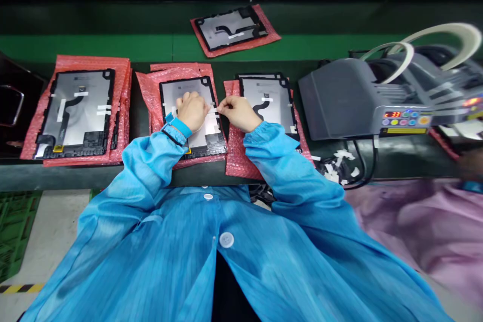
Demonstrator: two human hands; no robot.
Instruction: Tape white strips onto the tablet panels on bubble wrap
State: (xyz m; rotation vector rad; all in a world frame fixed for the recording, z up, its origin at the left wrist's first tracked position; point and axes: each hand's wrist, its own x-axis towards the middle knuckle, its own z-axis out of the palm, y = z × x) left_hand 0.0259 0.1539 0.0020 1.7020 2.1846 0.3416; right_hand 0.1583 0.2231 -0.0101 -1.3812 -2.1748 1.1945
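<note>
My left hand [192,109] rests on the middle tablet back panel [177,91], fingers curled and pressing on its grey surface. My right hand [237,112] pinches a short white strip of tape [213,110] at the panel's right edge. The panel lies on a pink bubble-wrap sheet [149,93]. A second panel [268,100] on pink wrap lies just right of my right hand. A third panel [77,110] sits on a stack of pink wrap at the left. Both arms wear blue coat sleeves.
A grey tape dispenser machine [347,98] with lit buttons and white tape loops stands at the right. Another panel on pink wrap [234,27] lies on the green belt beyond. A person in a pink coat [422,221] is at the right. White tape scraps [337,166] litter the bench edge.
</note>
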